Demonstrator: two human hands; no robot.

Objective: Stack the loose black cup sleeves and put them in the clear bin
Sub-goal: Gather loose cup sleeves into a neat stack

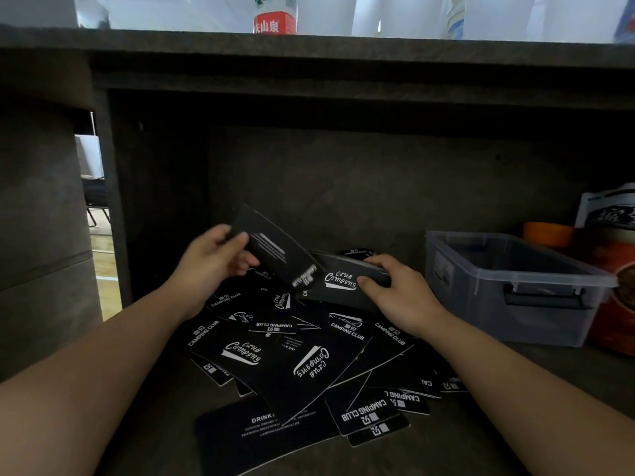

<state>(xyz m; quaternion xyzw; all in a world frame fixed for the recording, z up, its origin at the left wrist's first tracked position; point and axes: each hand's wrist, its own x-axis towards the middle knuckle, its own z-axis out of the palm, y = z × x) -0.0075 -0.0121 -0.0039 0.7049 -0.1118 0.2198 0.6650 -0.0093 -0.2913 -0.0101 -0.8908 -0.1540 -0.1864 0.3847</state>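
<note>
Black cup sleeves [295,359] lie scattered in a loose overlapping pile on the dark shelf [343,455] under the desk [343,49], printed "Camping Club". Left hand [209,266] pinches a single sleeve [275,249], raised and tilted above the pile. Right hand [398,290] grips a small stack of sleeves [343,280], thumb on front, just beside the single sleeve. Clear bin [515,286] sits to the right on the shelf, near the pile, lid off. Orange packaging [615,290] is beside the bin.

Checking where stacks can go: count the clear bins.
1. The clear bin sits on the shelf at right, beyond the right hand; more could be hidden behind it.
</note>
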